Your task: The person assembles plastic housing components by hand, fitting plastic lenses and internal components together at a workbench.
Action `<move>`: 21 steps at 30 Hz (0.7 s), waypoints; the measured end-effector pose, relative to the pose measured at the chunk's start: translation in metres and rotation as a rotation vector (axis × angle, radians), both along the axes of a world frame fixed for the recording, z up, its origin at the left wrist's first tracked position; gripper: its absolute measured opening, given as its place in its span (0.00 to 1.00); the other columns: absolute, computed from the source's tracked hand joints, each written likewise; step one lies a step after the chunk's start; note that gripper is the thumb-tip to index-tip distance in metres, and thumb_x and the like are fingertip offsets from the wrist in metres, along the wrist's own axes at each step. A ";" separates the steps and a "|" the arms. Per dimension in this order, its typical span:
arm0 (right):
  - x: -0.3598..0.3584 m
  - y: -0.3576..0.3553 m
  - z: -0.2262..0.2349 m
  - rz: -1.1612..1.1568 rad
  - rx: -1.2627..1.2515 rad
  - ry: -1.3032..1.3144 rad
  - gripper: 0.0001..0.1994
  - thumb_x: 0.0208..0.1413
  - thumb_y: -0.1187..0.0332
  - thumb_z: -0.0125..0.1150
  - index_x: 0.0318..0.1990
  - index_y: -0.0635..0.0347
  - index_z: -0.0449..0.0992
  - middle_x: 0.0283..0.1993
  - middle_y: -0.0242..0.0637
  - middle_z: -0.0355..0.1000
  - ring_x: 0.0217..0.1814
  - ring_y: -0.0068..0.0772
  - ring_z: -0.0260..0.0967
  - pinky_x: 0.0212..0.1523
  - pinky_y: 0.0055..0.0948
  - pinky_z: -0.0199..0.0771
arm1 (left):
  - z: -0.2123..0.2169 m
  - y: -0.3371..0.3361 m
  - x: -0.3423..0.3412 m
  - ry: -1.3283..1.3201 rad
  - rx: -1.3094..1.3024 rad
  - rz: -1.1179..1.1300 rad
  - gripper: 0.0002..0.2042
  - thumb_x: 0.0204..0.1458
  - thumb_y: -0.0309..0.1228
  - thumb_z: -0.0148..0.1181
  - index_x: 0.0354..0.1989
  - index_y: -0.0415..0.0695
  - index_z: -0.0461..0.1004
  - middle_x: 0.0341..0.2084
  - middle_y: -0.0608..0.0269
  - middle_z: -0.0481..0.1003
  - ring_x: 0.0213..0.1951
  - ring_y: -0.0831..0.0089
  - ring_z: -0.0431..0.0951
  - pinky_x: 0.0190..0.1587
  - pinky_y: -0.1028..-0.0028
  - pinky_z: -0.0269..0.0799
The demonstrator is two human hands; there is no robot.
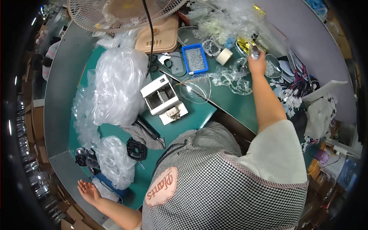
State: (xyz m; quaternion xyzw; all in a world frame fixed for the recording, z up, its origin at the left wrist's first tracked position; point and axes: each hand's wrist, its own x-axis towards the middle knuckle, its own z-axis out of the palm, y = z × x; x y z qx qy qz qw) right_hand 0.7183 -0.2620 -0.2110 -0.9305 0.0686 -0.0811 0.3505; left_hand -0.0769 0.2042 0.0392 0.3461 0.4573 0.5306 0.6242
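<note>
Apron: our checked apron (214, 184) fills the near view.
Left hand: our left hand (89, 190) lies open, palm up, empty, at the worktop's (61, 115) near left edge beside clear bags (115, 161).
Right hand: our right hand (256, 63) reaches to the far right edge, fingers closed on a small silvery object (255, 53), near the tape roll (224, 56) and blue tray (194, 58).

Two hands show: the right hand (256, 64) with its grip closed on one small silvery object (254, 53), and the left hand (88, 190) open at the tabletop (230, 101) edge. Just left of that grip sit one roll of tape (224, 56) and one blue tray (194, 58) of small metal parts. Farther left stand one white machine (163, 99), one fan (122, 11) and two large clear plastic bags (117, 86).
</note>
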 end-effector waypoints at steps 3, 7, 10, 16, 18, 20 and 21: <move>-0.007 -0.004 0.017 0.222 0.565 -0.216 0.24 0.49 0.62 0.62 0.52 0.65 0.69 0.42 0.43 0.76 0.43 0.39 0.75 0.47 0.31 0.71 | -0.006 -0.014 0.033 0.005 -0.004 0.019 0.16 0.62 0.38 0.51 0.53 0.43 0.71 0.44 0.65 0.75 0.36 0.77 0.74 0.37 0.76 0.70; -0.071 0.044 0.123 0.386 1.123 -0.082 0.20 0.54 0.69 0.54 0.54 0.68 0.66 0.44 0.43 0.73 0.47 0.37 0.73 0.51 0.32 0.71 | -0.029 -0.025 0.054 0.031 0.015 -0.172 0.17 0.63 0.39 0.50 0.55 0.43 0.70 0.47 0.64 0.75 0.38 0.77 0.72 0.39 0.75 0.67; -0.115 0.074 0.161 0.604 1.413 0.149 0.20 0.54 0.70 0.51 0.54 0.69 0.65 0.45 0.45 0.73 0.47 0.38 0.73 0.51 0.35 0.72 | -0.033 -0.063 0.131 0.336 -0.010 -0.093 0.21 0.58 0.43 0.54 0.57 0.47 0.69 0.50 0.62 0.72 0.44 0.72 0.69 0.49 0.70 0.62; -0.241 0.164 0.192 1.186 1.407 0.681 0.28 0.51 0.60 0.58 0.57 0.69 0.64 0.43 0.48 0.74 0.44 0.41 0.75 0.49 0.38 0.76 | -0.046 -0.131 0.239 0.402 0.122 -0.733 0.26 0.52 0.29 0.59 0.62 0.43 0.63 0.51 0.55 0.71 0.46 0.72 0.74 0.47 0.74 0.71; -0.286 0.189 0.188 1.299 1.332 0.869 0.31 0.50 0.58 0.60 0.57 0.70 0.63 0.45 0.50 0.74 0.45 0.41 0.75 0.48 0.38 0.77 | -0.047 -0.146 0.242 0.383 0.208 -0.822 0.40 0.47 0.31 0.66 0.69 0.47 0.50 0.59 0.52 0.62 0.57 0.66 0.66 0.53 0.70 0.68; -0.322 0.213 0.184 1.423 1.269 1.013 0.32 0.50 0.58 0.60 0.58 0.70 0.62 0.46 0.50 0.73 0.45 0.41 0.75 0.48 0.38 0.77 | -0.045 -0.153 0.243 0.366 0.297 -0.842 0.47 0.45 0.35 0.70 0.70 0.47 0.44 0.60 0.51 0.61 0.60 0.63 0.63 0.58 0.66 0.64; -0.339 0.221 0.183 1.460 1.238 1.069 0.32 0.50 0.58 0.60 0.59 0.70 0.62 0.47 0.50 0.73 0.45 0.41 0.76 0.48 0.37 0.77 | -0.046 -0.153 0.238 0.340 0.308 -0.860 0.49 0.44 0.36 0.72 0.71 0.47 0.43 0.59 0.50 0.62 0.60 0.63 0.63 0.60 0.65 0.63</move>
